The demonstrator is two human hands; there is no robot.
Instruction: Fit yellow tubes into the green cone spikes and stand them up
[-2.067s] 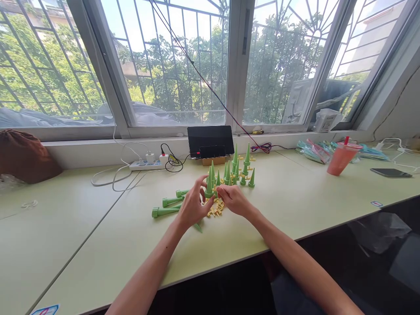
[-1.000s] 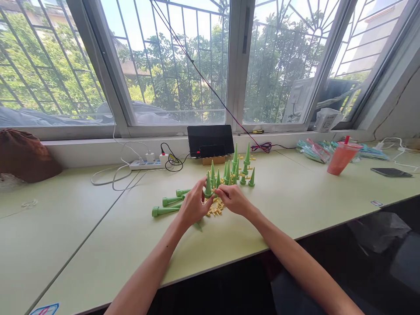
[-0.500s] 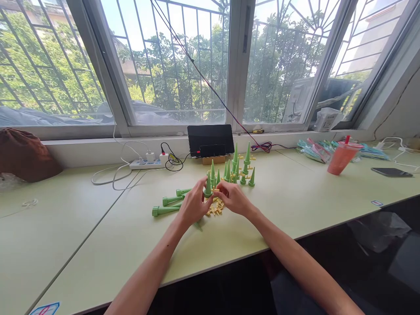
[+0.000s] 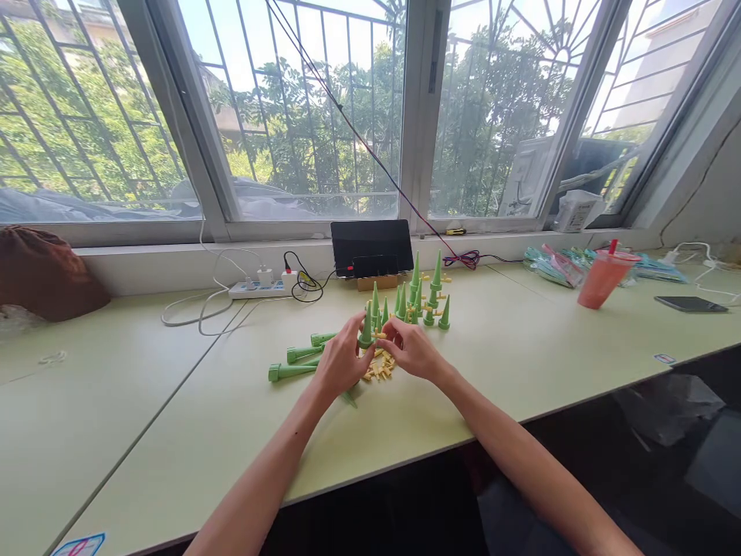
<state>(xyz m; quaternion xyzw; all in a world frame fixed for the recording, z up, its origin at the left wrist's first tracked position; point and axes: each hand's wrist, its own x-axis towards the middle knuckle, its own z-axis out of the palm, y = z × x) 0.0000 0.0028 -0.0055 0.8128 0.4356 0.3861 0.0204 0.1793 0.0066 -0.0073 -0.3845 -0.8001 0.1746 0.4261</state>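
Note:
My left hand (image 4: pixel 340 361) grips the base of a green cone-shaped spike (image 4: pixel 366 327), held upright above the table. My right hand (image 4: pixel 412 349) pinches a small yellow part (image 4: pixel 379 334) against the spike's side. Under both hands lies a pile of small yellow parts (image 4: pixel 378 367). Behind them stands a cluster of upright green spikes (image 4: pixel 425 297), some with yellow parts fitted. To the left, several green spikes (image 4: pixel 292 363) lie flat on the light green table (image 4: pixel 174 417).
A dark tablet (image 4: pixel 370 245) leans on a wooden stand by the window sill. A white power strip (image 4: pixel 260 289) with cables lies left of it. An orange drink cup (image 4: pixel 603 278), a phone (image 4: pixel 688 304) and plastic packets (image 4: pixel 556 266) are at the right. A brown bag (image 4: pixel 43 272) sits far left.
Both hands with the spike have shifted slightly up and away. My right hand's fingers have closed in on the spike's side with the yellow part.

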